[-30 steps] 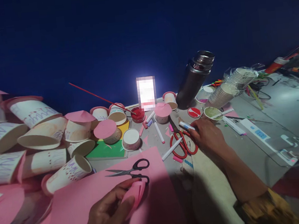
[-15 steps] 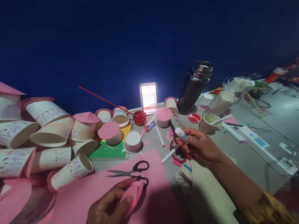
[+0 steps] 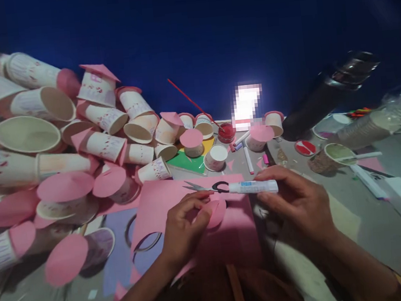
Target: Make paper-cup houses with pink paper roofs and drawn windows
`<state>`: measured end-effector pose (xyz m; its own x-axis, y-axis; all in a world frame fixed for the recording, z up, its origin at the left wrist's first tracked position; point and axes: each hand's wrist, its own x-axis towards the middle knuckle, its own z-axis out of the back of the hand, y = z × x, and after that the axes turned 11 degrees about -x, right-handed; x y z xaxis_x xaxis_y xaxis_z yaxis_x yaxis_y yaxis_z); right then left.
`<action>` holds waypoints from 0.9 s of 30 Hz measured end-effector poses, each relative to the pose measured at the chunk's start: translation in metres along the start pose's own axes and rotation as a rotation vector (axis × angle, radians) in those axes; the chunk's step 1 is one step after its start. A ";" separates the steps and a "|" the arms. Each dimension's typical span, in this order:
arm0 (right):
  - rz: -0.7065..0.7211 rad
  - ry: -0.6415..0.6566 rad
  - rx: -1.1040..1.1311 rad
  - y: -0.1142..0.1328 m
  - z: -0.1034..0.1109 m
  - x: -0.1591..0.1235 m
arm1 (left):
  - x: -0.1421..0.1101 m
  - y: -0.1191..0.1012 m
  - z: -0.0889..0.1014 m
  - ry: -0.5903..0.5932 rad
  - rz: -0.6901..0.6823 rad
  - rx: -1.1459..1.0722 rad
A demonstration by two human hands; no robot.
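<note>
My left hand (image 3: 186, 225) is closed on a small piece of pink paper (image 3: 218, 213), which looks rounded and slightly curled. In my right hand (image 3: 299, 202) is a white glue stick (image 3: 250, 187), held sideways between thumb and fingers with its end pointing left toward the paper. Behind the fingers lie scissors (image 3: 197, 187) with dark handles, resting on a large pink sheet (image 3: 162, 192). The glue stick partly covers the scissors' handles.
Many decorated paper cups (image 3: 97, 87) with pink tops pile up at the left. A roll of tape (image 3: 127, 231) lies on a purple sheet (image 3: 116, 253). Farther back stand a red paint jar (image 3: 226, 133) with a brush, a dark flask (image 3: 309, 100) and stacked cups (image 3: 364, 127).
My right hand has brought the glue stick left and nearer, close to the pink paper, and turned it sideways. The view has swung left, showing more of the cup pile.
</note>
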<state>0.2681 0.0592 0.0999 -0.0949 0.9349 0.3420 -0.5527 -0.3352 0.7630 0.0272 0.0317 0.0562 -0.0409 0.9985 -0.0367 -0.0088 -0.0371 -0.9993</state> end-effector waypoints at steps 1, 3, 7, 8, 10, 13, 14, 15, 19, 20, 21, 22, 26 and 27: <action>0.087 0.004 -0.034 0.003 -0.005 -0.001 | 0.000 0.001 0.000 -0.002 -0.051 0.025; 0.254 0.017 -0.082 0.005 -0.013 -0.003 | 0.000 0.005 -0.001 -0.008 -0.166 0.088; 0.395 0.018 -0.152 0.004 -0.019 -0.004 | 0.002 0.012 -0.001 -0.007 -0.389 0.195; 0.392 0.018 -0.159 0.002 -0.019 -0.003 | 0.002 0.013 -0.001 -0.004 -0.428 0.211; 0.383 0.024 -0.162 -0.001 -0.019 -0.003 | 0.003 0.014 -0.001 0.002 -0.485 0.233; 0.402 0.040 -0.157 -0.005 -0.020 -0.002 | 0.003 0.014 -0.002 0.011 -0.531 0.249; 0.412 0.048 -0.151 -0.005 -0.021 -0.001 | 0.003 0.013 -0.003 0.014 -0.535 0.250; 0.421 0.060 -0.144 -0.006 -0.021 0.000 | 0.003 0.012 -0.003 0.020 -0.532 0.248; 0.423 0.107 -0.137 -0.009 -0.022 0.001 | 0.002 0.011 -0.004 0.039 -0.490 0.225; 0.421 0.112 -0.141 -0.009 -0.022 0.001 | 0.001 0.011 -0.004 0.039 -0.474 0.216; 0.420 0.116 -0.144 -0.010 -0.022 0.001 | 0.001 0.011 -0.004 0.039 -0.459 0.206; 0.419 0.117 -0.145 -0.011 -0.022 0.001 | 0.001 0.010 -0.004 0.039 -0.443 0.196; 0.429 0.103 -0.137 -0.014 -0.024 -0.002 | 0.000 0.007 -0.004 0.056 -0.321 0.139; 0.440 0.100 -0.131 -0.015 -0.025 -0.002 | 0.000 0.005 -0.003 0.058 -0.280 0.121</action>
<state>0.2561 0.0653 0.0740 -0.4192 0.7158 0.5585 -0.5412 -0.6909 0.4793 0.0305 0.0312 0.0510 0.0370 0.9712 0.2354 -0.1309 0.2383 -0.9623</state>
